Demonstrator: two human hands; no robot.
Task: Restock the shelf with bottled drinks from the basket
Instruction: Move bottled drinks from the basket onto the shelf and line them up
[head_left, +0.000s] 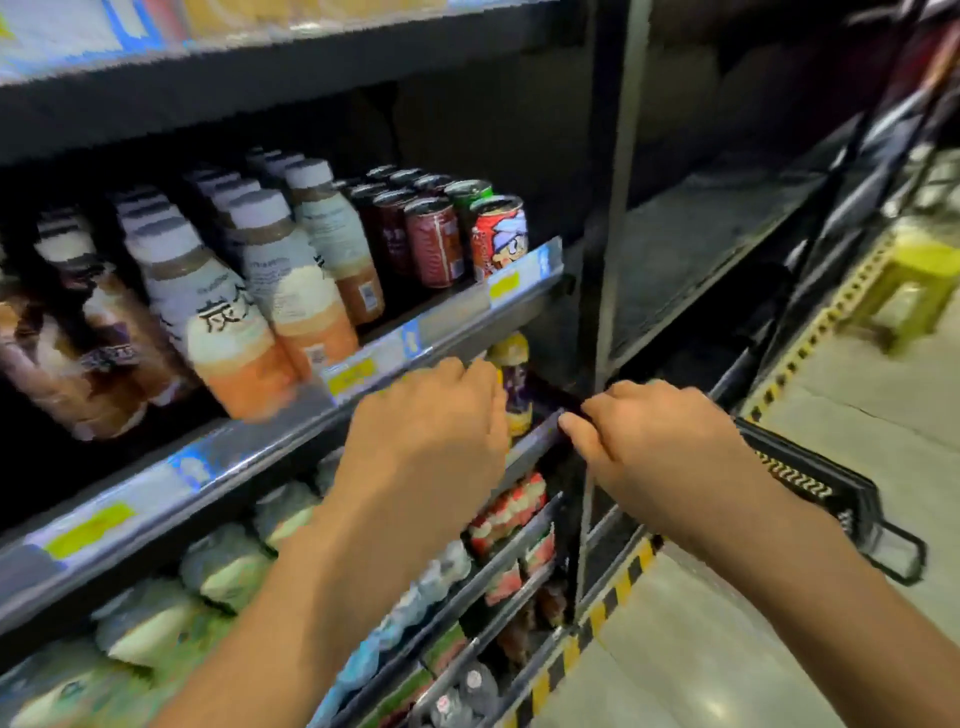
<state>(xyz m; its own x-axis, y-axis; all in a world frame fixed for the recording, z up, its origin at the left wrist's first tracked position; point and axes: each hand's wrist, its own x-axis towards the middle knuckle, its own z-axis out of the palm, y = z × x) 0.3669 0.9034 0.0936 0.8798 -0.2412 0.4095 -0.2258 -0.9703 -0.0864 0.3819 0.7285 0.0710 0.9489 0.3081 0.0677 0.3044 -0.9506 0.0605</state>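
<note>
The left hand (431, 415) is curled beside a yellow-capped purple bottle (513, 384) on the second shelf (535, 441), though whether it grips it I cannot tell; the right hand (649, 441) pinches that shelf's front rail. The black basket (810, 483) sits behind the right wrist, contents hidden. Shelves look mostly full, so restocking seems well along

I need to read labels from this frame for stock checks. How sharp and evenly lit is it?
Head view: soft and pixelated throughout, label text on the milk-tea bottles mostly unreadable; wide-angle bending tilts the shelf rail; dark shelf recesses, bright glare on the floor; both hands slightly blurred.
</note>
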